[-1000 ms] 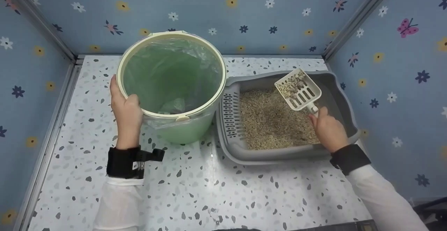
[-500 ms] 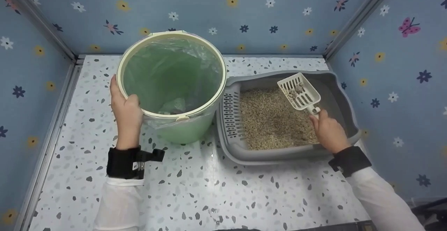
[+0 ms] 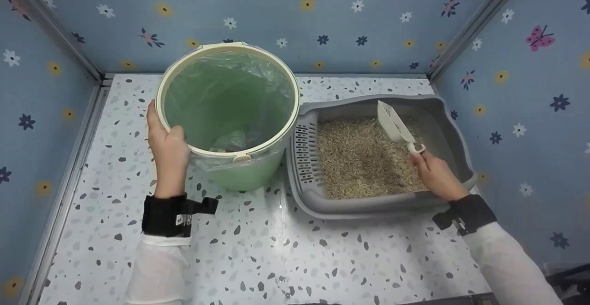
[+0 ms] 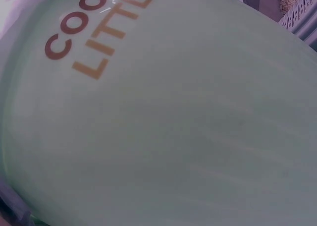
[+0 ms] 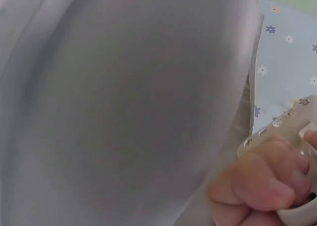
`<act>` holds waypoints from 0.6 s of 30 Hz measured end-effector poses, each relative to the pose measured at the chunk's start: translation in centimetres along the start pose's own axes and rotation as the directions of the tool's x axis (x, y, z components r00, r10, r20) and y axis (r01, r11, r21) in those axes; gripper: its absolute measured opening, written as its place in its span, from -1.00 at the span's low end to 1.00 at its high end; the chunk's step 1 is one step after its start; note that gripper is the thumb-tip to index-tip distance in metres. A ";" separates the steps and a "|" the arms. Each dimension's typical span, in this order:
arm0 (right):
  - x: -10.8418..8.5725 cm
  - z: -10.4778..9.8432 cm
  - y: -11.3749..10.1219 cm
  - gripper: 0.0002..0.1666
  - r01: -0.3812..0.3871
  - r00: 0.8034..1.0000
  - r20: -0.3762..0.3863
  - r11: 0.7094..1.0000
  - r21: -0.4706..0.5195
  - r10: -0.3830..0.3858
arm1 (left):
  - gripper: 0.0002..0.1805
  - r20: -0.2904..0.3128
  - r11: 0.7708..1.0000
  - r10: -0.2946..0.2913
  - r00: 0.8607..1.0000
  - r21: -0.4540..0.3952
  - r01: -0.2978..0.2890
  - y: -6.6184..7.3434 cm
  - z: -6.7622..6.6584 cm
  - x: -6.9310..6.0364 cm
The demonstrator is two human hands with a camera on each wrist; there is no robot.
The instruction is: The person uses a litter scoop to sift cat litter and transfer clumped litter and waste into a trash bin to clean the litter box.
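A green trash bin [image 3: 244, 180] with a cream rim and clear plastic liner [image 3: 276, 79] stands tilted on the left; its lettered wall fills the left wrist view. My left hand [image 3: 169, 155] grips the rim at its left side, thumb over the edge. In my right hand [image 3: 438, 176] is the handle of a pale slotted litter scoop [image 3: 393, 124], held over the grey litter box [image 3: 368, 204]. The scoop is turned on its side, so its contents are hidden. Beneath it lies brown granular litter [image 3: 359, 167]. The right wrist view shows fingers [image 5: 260, 181] curled round the handle.
The litter box stands close beside the bin, with a perforated ledge [image 3: 304, 153] facing it. Blue flowered walls [image 3: 350, 24] enclose the back and both sides. The speckled tabletop [image 3: 249, 254] extends in front. Some crumpled plastic [image 3: 230, 140] sits inside the bin.
My right hand has rolled the scoop from nearly flat onto its side, over the litter. Clumps and grains visible in it earlier are no longer in sight. The left hand and bin have stayed put.
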State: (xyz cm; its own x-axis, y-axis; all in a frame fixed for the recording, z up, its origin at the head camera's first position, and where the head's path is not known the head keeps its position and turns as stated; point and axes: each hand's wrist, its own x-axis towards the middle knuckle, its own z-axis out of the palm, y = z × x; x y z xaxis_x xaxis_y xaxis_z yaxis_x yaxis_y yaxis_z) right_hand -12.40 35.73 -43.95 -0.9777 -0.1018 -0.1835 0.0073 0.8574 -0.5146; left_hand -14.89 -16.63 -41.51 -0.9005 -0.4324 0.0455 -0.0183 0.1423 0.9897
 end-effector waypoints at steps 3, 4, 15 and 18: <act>-0.1 0.0 0.2 -0.43 -0.007 1.000 0.031 1.000 0.022 0.006 | -0.18 -0.002 1.000 -0.003 1.000 0.004 0.003 -0.2 0.0 0.1; -0.1 0.0 0.2 -0.43 -0.009 0.999 0.039 1.000 0.029 0.008 | -0.18 -0.002 1.000 -0.006 1.000 0.008 0.006 -0.2 0.0 0.1; -0.2 -0.3 0.7 -0.35 -0.018 0.999 0.037 1.000 0.007 0.017 | -0.16 -0.003 1.000 -0.003 1.000 0.014 0.003 -0.5 0.0 0.3; -0.3 -0.4 0.9 -0.34 0.008 1.000 0.022 0.999 -0.033 -0.008 | -0.16 0.001 1.000 -0.008 1.000 0.007 0.008 -0.5 0.0 0.3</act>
State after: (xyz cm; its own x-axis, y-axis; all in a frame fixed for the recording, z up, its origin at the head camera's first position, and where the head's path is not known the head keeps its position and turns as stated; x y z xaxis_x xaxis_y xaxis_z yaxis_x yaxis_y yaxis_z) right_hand -12.19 36.70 -44.05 -0.9729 -0.1193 -0.1979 -0.0076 0.8725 -0.4886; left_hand -15.12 -16.86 -41.99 -0.9010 -0.4322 0.0374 -0.0287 0.1454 0.9890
